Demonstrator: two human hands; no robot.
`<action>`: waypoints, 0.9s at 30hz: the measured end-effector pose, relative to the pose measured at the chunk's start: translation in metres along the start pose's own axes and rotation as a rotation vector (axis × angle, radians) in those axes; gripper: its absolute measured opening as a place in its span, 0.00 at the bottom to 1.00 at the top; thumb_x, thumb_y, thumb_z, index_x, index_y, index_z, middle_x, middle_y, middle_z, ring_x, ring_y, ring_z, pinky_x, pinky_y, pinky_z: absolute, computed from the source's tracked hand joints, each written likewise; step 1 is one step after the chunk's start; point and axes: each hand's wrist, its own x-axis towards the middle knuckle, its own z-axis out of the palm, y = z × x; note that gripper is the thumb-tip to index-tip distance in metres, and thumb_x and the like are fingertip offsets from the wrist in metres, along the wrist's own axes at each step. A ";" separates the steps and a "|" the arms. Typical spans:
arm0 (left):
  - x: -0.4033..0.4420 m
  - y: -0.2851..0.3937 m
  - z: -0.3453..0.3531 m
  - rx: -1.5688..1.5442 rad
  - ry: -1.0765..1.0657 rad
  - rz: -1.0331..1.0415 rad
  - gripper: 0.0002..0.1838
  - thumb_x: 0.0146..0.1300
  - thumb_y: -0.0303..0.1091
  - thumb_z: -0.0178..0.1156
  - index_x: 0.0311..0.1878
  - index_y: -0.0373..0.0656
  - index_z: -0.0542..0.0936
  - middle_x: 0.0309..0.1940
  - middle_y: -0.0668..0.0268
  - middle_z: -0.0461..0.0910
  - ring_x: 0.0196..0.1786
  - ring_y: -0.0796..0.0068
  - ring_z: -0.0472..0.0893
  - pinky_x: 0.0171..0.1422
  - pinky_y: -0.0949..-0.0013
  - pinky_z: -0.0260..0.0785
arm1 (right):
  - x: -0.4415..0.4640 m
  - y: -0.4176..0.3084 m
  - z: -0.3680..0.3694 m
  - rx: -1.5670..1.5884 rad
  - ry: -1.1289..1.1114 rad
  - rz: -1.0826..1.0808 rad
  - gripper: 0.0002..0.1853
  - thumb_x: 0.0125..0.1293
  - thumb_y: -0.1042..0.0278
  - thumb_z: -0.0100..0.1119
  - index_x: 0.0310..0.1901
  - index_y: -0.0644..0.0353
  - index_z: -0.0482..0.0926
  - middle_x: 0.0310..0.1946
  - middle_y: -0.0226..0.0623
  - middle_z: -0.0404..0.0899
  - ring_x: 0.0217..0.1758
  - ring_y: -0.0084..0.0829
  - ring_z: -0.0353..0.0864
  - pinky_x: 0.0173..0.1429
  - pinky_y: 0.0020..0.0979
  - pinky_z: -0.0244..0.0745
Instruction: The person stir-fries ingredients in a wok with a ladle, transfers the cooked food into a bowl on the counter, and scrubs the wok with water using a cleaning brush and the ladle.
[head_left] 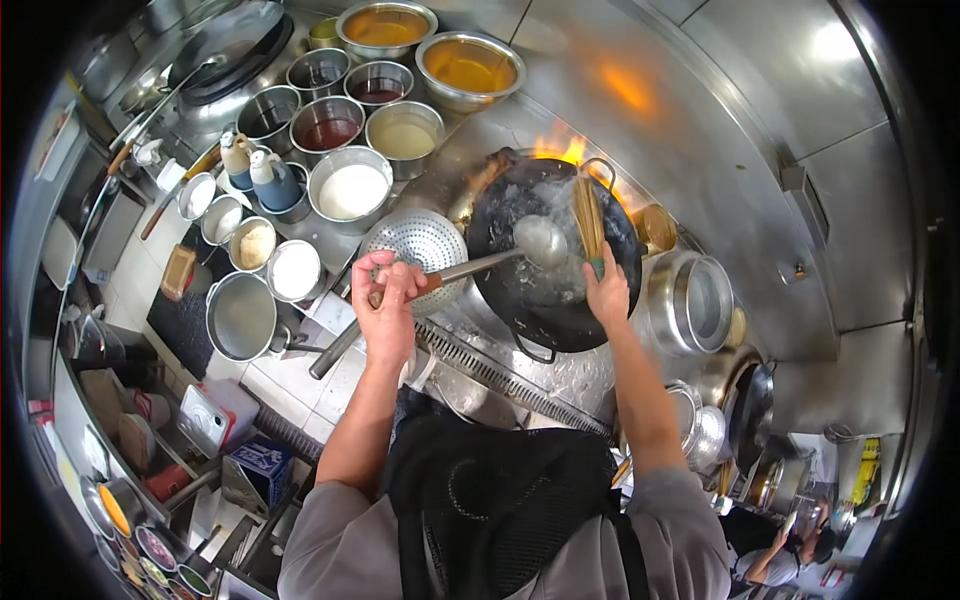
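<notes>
My left hand (pixel 385 305) is closed around the wooden-ended handle of a metal ladle (pixel 541 241), whose bowl is over the wok. In my right hand (pixel 608 292) is a bamboo wok brush (pixel 588 215), its bristles pointing away from me toward the wok's far right side. The large black wok (pixel 545 315) sits on the burner, wet inside with bubbly liquid and rising steam. Flames (pixel 562 150) show behind its far rim. A perforated metal strainer (pixel 415 240) lies just left of the wok, close to my left hand.
Metal pots of sauces and a white-filled pot (pixel 350 185) stand at the back left, with an oil bowl (pixel 470 70) behind. Several seasoning bowls, including a white one (pixel 295 270), sit nearer. Stacked steel pots (pixel 690 300) stand right of the wok. Another person (pixel 775 560) is at lower right.
</notes>
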 end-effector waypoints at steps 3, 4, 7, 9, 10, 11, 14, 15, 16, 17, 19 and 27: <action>0.001 0.000 0.004 0.018 -0.004 -0.017 0.10 0.70 0.23 0.57 0.50 0.41 0.68 0.26 0.71 0.68 0.32 0.76 0.72 0.48 0.65 0.71 | -0.004 0.018 0.017 0.063 -0.164 -0.330 0.35 0.67 0.49 0.59 0.73 0.48 0.62 0.52 0.58 0.78 0.54 0.60 0.79 0.57 0.50 0.76; 0.001 0.000 0.006 0.035 -0.002 -0.030 0.10 0.70 0.22 0.57 0.49 0.41 0.68 0.26 0.71 0.68 0.32 0.76 0.73 0.46 0.67 0.71 | -0.004 0.027 0.017 -0.067 -0.376 -0.362 0.36 0.67 0.48 0.59 0.74 0.49 0.61 0.53 0.57 0.79 0.53 0.60 0.80 0.58 0.50 0.76; 0.000 -0.003 0.002 0.112 -0.111 0.003 0.09 0.69 0.22 0.57 0.48 0.41 0.70 0.29 0.71 0.72 0.32 0.76 0.75 0.41 0.69 0.72 | -0.005 0.012 -0.008 -0.383 -0.516 -0.180 0.37 0.67 0.48 0.59 0.74 0.49 0.59 0.53 0.58 0.78 0.51 0.55 0.82 0.56 0.50 0.78; -0.016 0.001 0.009 0.227 -0.229 -0.012 0.09 0.67 0.21 0.59 0.47 0.41 0.71 0.31 0.69 0.75 0.33 0.77 0.76 0.40 0.70 0.72 | -0.013 0.011 -0.010 -0.447 -0.496 -0.150 0.37 0.67 0.48 0.59 0.75 0.48 0.58 0.52 0.60 0.78 0.50 0.53 0.83 0.54 0.49 0.79; -0.022 0.001 0.014 0.340 -0.346 -0.024 0.10 0.66 0.21 0.61 0.46 0.41 0.72 0.32 0.68 0.77 0.33 0.78 0.77 0.38 0.71 0.72 | -0.019 0.011 -0.009 -0.511 -0.475 -0.122 0.38 0.67 0.48 0.59 0.75 0.46 0.57 0.50 0.62 0.78 0.48 0.52 0.84 0.53 0.49 0.80; -0.025 -0.004 0.018 0.343 -0.353 -0.031 0.10 0.66 0.21 0.61 0.46 0.41 0.72 0.32 0.68 0.77 0.33 0.78 0.77 0.38 0.71 0.72 | -0.035 0.006 0.000 -0.546 -0.332 -0.186 0.36 0.67 0.49 0.60 0.73 0.48 0.61 0.42 0.57 0.79 0.37 0.46 0.86 0.39 0.44 0.82; -0.032 -0.011 0.027 0.443 -0.716 0.188 0.12 0.61 0.20 0.65 0.44 0.41 0.74 0.35 0.65 0.79 0.33 0.80 0.78 0.38 0.74 0.72 | -0.038 -0.013 -0.005 0.399 -0.772 0.307 0.32 0.68 0.51 0.61 0.71 0.50 0.66 0.31 0.44 0.77 0.24 0.36 0.81 0.24 0.35 0.76; -0.031 -0.008 0.033 0.397 -0.777 0.140 0.12 0.60 0.19 0.65 0.44 0.40 0.75 0.35 0.65 0.79 0.33 0.81 0.78 0.38 0.75 0.71 | -0.030 -0.029 -0.019 0.644 -0.791 0.610 0.29 0.68 0.55 0.62 0.69 0.48 0.70 0.24 0.35 0.71 0.18 0.28 0.73 0.18 0.29 0.68; -0.030 -0.004 0.040 0.348 -0.836 0.095 0.13 0.58 0.18 0.66 0.43 0.40 0.75 0.35 0.64 0.78 0.33 0.82 0.78 0.39 0.76 0.71 | -0.027 -0.023 -0.020 0.649 -0.781 0.616 0.29 0.68 0.55 0.62 0.69 0.48 0.70 0.24 0.35 0.71 0.18 0.28 0.73 0.18 0.29 0.68; -0.025 0.001 0.043 0.349 -0.892 0.121 0.11 0.60 0.18 0.65 0.43 0.40 0.75 0.36 0.66 0.79 0.34 0.82 0.78 0.39 0.76 0.71 | -0.026 -0.013 -0.020 0.722 -0.832 0.593 0.28 0.68 0.55 0.61 0.69 0.46 0.70 0.24 0.34 0.71 0.17 0.27 0.72 0.18 0.28 0.68; -0.018 0.006 0.044 0.342 -0.878 0.065 0.10 0.61 0.18 0.64 0.43 0.39 0.75 0.37 0.66 0.79 0.35 0.83 0.78 0.39 0.76 0.71 | -0.024 0.006 -0.023 0.370 -0.894 0.402 0.31 0.69 0.52 0.60 0.72 0.41 0.66 0.33 0.41 0.77 0.24 0.36 0.80 0.26 0.36 0.77; -0.011 -0.001 0.015 0.262 -0.485 0.063 0.06 0.68 0.22 0.59 0.44 0.40 0.72 0.31 0.66 0.78 0.34 0.79 0.76 0.46 0.70 0.73 | -0.025 0.026 -0.011 -0.147 -0.081 -0.009 0.35 0.68 0.49 0.59 0.74 0.38 0.59 0.51 0.57 0.77 0.49 0.62 0.81 0.52 0.54 0.77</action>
